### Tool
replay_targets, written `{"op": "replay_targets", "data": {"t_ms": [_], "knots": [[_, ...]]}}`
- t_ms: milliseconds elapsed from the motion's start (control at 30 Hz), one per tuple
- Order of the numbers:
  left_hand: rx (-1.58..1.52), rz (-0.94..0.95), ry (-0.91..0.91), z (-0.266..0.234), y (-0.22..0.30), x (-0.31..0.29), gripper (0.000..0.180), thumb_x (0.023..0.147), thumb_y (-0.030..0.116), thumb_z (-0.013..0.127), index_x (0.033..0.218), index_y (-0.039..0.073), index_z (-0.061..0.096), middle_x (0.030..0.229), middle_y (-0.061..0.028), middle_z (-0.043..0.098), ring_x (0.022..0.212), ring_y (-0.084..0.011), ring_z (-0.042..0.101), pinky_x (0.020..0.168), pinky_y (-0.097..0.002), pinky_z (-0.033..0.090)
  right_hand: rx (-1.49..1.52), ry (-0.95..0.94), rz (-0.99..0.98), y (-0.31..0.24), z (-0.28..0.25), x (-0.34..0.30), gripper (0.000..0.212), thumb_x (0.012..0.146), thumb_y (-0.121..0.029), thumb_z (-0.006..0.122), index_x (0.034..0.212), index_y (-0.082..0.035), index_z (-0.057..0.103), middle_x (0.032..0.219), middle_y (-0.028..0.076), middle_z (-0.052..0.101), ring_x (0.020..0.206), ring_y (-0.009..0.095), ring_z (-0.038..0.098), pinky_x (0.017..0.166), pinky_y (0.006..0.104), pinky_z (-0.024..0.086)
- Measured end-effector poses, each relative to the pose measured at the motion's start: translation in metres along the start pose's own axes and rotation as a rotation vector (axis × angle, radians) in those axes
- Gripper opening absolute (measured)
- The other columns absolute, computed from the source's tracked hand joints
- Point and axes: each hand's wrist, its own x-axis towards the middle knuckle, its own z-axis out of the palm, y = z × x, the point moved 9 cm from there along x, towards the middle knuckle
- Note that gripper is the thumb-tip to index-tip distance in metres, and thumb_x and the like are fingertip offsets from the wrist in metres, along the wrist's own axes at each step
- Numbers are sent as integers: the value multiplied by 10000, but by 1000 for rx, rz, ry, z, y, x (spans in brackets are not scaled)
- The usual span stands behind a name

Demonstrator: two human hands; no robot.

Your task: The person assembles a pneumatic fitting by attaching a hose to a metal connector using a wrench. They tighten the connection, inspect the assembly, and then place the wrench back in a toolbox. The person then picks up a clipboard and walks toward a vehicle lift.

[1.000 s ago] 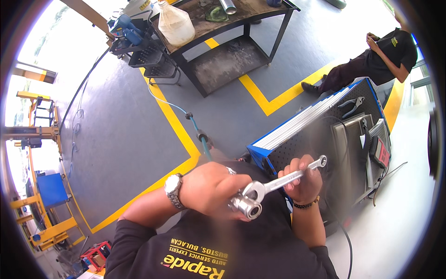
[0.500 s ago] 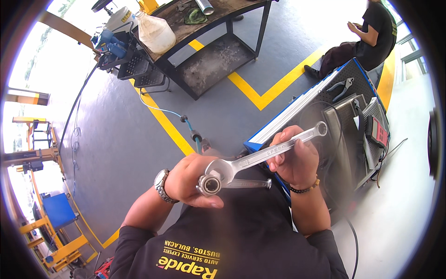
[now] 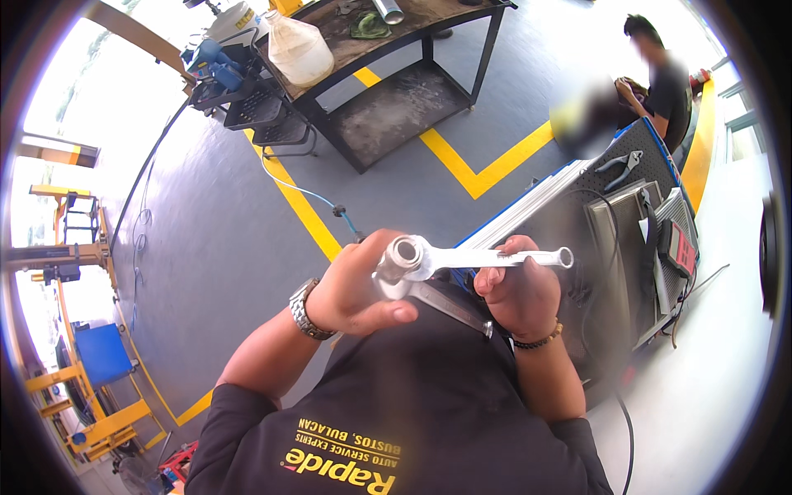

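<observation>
My right hand [image 3: 528,301] pinches the ring end of a silver combination wrench [image 3: 462,259], which lies level in front of my chest. The wrench's wide end sits at a round, hollow metal piece [image 3: 405,250]. My left hand [image 3: 355,276], with a metal watch at its wrist, is closed around this piece and wrench end, its thumb stretched out below. A second silver wrench [image 3: 452,307] slants down to the right from the left hand, under the first. The fingers partly hide where the wrenches and the round piece meet.
At right stands a blue-edged tool cart [image 3: 610,165] with pliers [image 3: 619,167], filter-like panels and a red meter [image 3: 681,250]. A person [image 3: 664,91] sits beyond it. A dark workbench [image 3: 355,62] with a white jug [image 3: 299,51] is ahead. A hose [image 3: 309,194] crosses the floor.
The upper wrench has turned from slanting up rightward to level, its ring end lower. The round metal piece has moved up and right with my left hand. Both hands keep their hold.
</observation>
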Motion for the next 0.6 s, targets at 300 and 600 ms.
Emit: {"op": "replay_targets", "data": {"t_ms": [300,600], "knots": [[46,-207,-203,14,-1,14,691,807,484,769,1209,-12,507,953,-169,667,857,-335,678,757,-381,525,167,43,87,15,-23,11,311,1013,-239,421,1235,-46,525,925,121,634,883,262,599,815,384,453],[166,-320,-65,11,1,22,653,800,434,789,1184,-4,493,897,-185,679,855,-371,684,732,-385,530,238,-8,84,27,-23,1,326,1012,-266,413,1267,-93,518,1017,118,617,929,263,576,842,381,411]]}}
